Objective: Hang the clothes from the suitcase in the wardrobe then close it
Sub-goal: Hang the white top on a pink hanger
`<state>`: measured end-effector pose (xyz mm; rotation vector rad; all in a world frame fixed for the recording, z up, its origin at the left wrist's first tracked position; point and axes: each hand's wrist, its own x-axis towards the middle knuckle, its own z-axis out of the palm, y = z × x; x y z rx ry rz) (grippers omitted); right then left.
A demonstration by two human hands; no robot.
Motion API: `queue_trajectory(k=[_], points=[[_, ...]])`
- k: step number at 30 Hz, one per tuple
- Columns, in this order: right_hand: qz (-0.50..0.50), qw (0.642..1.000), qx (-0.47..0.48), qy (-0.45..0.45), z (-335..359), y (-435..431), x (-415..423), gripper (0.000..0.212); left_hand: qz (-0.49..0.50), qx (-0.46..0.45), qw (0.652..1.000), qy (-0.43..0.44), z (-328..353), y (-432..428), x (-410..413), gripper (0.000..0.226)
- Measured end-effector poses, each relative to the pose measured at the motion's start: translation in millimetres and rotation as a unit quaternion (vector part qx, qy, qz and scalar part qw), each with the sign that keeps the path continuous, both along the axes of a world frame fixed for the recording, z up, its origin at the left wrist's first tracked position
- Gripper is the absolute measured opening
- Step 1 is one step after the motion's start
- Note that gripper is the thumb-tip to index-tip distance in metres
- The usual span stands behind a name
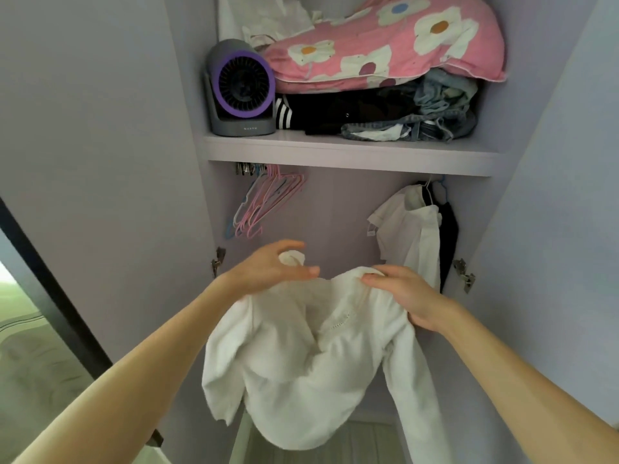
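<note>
I am clamping my left grip (pixel 268 267) and right grip (pixel 407 298) on the white top (pixel 311 360), mid-frame, before the open wardrobe (pixel 335 209).

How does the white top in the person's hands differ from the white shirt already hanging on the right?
The white top is held by the left hand and right hand, low in front; the white shirt hangs on a hanger under the shelf. The white top sags in folds; the white shirt drops straight beside a dark garment. Both are white.
</note>
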<state>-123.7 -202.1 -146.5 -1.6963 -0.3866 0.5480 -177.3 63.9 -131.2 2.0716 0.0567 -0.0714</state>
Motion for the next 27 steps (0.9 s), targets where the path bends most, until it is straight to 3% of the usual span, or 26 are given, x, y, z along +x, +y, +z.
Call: queue_trajectory(k=[2, 5, 9, 13, 17, 21, 23, 24, 27], points=[[0.032, 0.996, -0.033, -0.07, 2, 14, -3, 0.017, -0.06, 0.067, 0.996, -0.006, 3, -18, -2, 0.067], [0.024, 0.989, -0.048, -0.14, 6, 34, -4, 0.015, -0.068, 0.201, 0.977, -0.018, -1, -36, 2, 0.027], [-0.027, 0.988, -0.049, -0.147, 9, 49, 7, 0.009, -0.004, 0.237, 0.969, -0.063, -13, -26, 8, 0.051], [-0.034, 0.992, -0.046, -0.114, 8, 67, 28, 0.007, 0.039, 0.362, 0.925, -0.104, -14, -5, 12, 0.038], [-0.038, 0.994, -0.064, -0.085, 2, 96, 70, 0.016, 0.098, 0.557, 0.817, -0.112, 3, 27, 27, 0.029], [-0.033, 0.99, -0.102, -0.094, -14, 141, 126, 0.012, 0.121, 0.672, 0.722, -0.113, 12, 85, 46, 0.039], [-0.032, 0.987, -0.12, -0.101, -28, 167, 152, 0.007, 0.122, 0.746, 0.64, -0.139, 9, 119, 50, 0.014], [-0.03, 0.985, -0.13, -0.105, -39, 184, 166, 0.005, 0.129, 0.774, 0.602, -0.148, 3, 139, 55, 0.013], [-0.042, 0.979, -0.153, -0.131, -71, 228, 200, 0.01, 0.142, 0.833, 0.527, -0.088, -16, 173, 60, 0.046]])
